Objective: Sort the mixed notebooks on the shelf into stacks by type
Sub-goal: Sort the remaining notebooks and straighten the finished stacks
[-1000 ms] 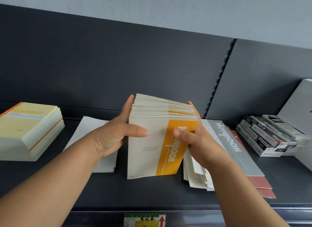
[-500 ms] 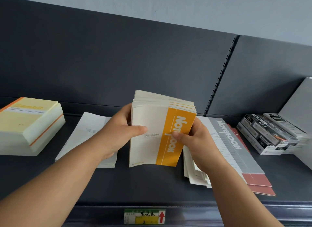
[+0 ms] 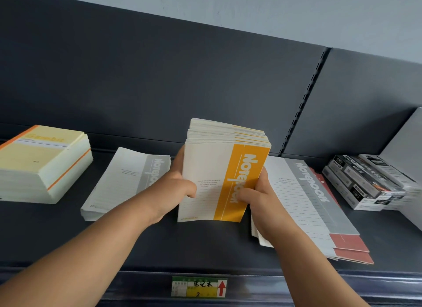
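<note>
The left hand (image 3: pixel 173 188) gripped the left edge of the orange notebook stack (image 3: pixel 219 169), thumb pressed on the front cover and fingers hidden behind it. The right hand (image 3: pixel 258 199) clamped the same stack's right edge, thumb across the orange band. The stack stood tilted between both hands, its lower edge at or just above the shelf (image 3: pixel 159 245); contact could not be made out. Just left lay a grey notebook stack (image 3: pixel 123 183), its right edge partly covered by the left hand. Just right lay a mixed pile (image 3: pixel 303 204), topped by a grey-banded notebook with red covers (image 3: pixel 347 242) sticking out beneath; its near left corner was hidden by the right wrist. Far left sat a yellow notebook stack (image 3: pixel 43 163), cut off by the frame. Far right, black boxes (image 3: pixel 365 181) carried print too small to read
</note>
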A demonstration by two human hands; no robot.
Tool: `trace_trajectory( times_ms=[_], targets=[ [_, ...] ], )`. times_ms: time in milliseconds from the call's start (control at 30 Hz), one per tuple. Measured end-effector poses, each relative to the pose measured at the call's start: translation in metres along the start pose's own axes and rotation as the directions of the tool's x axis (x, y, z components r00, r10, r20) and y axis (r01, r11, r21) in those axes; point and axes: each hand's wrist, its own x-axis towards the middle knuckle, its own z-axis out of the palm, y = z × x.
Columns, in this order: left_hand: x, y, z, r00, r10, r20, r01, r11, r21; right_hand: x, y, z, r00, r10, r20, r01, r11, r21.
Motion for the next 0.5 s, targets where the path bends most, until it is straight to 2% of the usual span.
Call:
trace_trajectory(
  times_ms=[167,267,400,500],
  targets=[
    [-0.001,-0.001,-0.003,0.999,0.042,0.015,-0.043,0.997,0.068,0.001,0.0,0.001,0.999,-0.004,-0.045,0.002,0.999,-0.04],
    [-0.002,-0.002,-0.007,0.989,0.099,-0.114,-0.079,0.981,0.176,0.002,0.0,0.002,0.992,-0.002,-0.127,-0.007,0.997,-0.075],
    [-0.004,-0.001,-0.017,0.966,0.131,-0.222,-0.105,0.986,0.127,0.006,-0.008,0.005,0.982,-0.022,-0.189,0.021,1.0,-0.009],
    [-0.008,0.009,-0.035,0.939,0.135,-0.317,-0.134,0.991,0.025,0.016,-0.026,0.011,0.984,-0.058,-0.166,0.07,0.995,0.066]
  ],
)
